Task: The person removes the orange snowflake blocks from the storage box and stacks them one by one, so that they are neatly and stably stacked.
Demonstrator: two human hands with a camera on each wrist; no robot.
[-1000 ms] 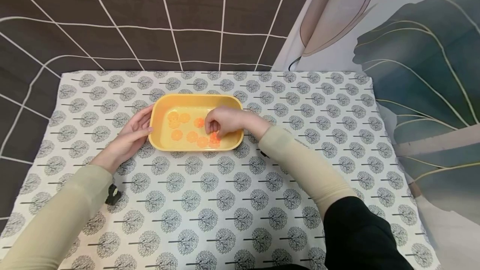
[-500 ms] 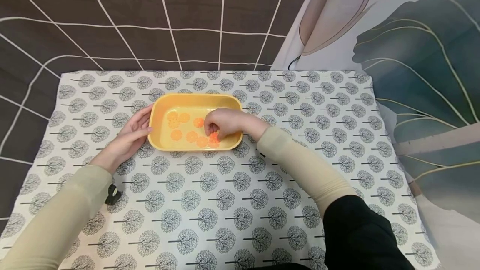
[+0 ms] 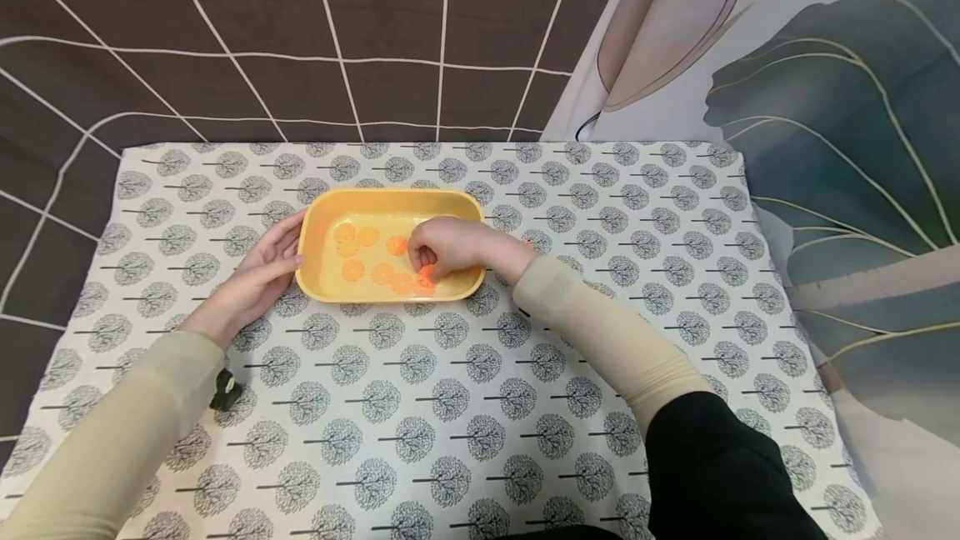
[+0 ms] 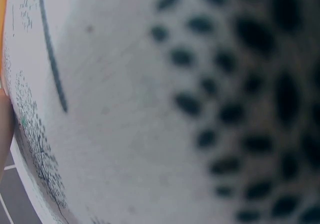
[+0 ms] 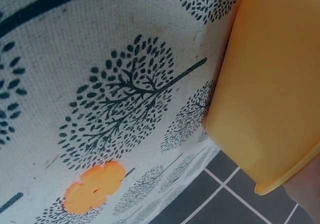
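Observation:
A yellow plastic tray (image 3: pixel 390 202) with a rim sits on the tree-print cloth in the head view. Several flower-shaped orange carrot slices (image 3: pixel 352 271) lie on its floor. Against the tray's left end rests my left hand (image 3: pixel 258 277), fingers along the outside and thumb tip at the rim. My right hand (image 3: pixel 447 247) reaches over the right end into the tray, fingers curled, pinching a carrot slice (image 3: pixel 426 276) between thumb and fingers; the hand partly hides it. In the right wrist view, the tray's outer wall (image 5: pixel 270 83) fills the right side.
Another flower-shaped orange slice (image 5: pixel 95 188) lies on the cloth outside the tray, mostly behind the right wrist in the head view. A small black object (image 3: pixel 227 390) sits at the left sleeve. Behind the table hangs dark fabric with white grid lines (image 3: pixel 390 94).
The slices under my right fingers have shifted slightly left. A sliver of the orange slice outside the tray now shows by the right wrist. My left hand has stayed in place.

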